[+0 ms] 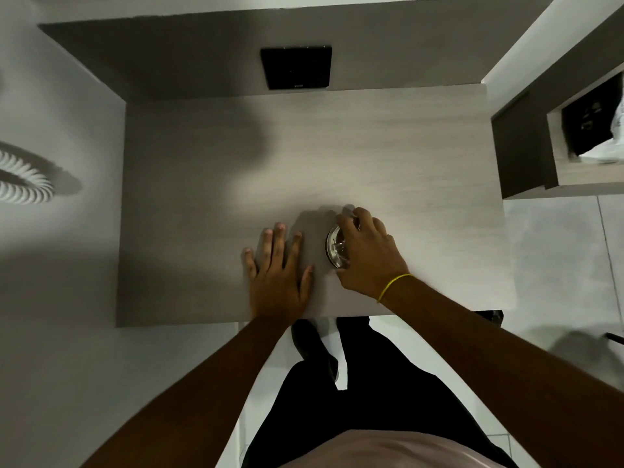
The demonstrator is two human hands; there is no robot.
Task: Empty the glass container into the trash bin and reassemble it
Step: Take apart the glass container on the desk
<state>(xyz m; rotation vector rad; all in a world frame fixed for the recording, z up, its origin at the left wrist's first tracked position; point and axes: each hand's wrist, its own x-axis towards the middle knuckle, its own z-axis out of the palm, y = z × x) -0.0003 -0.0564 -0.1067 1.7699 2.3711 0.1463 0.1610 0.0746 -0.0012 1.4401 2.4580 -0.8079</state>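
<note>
A small round glass container (pixel 335 245) stands on the light wooden table (pixel 405 163), near its front edge. My right hand (pixel 366 253) lies over the top of it with the fingers curled around it, hiding most of the glass; a yellow band is on that wrist. Just to the left, my left hand (pixel 278 268) rests flat on the tabletop, fingers spread, holding nothing. No trash bin is in view.
A black square panel (pixel 296 67) sits in the wall behind the table. At the right stands a low shelf unit (pixel 526 157) with a dark item and white cloth inside. A white ribbed ring (pixel 23 177) lies at the far left. My legs are below the table edge.
</note>
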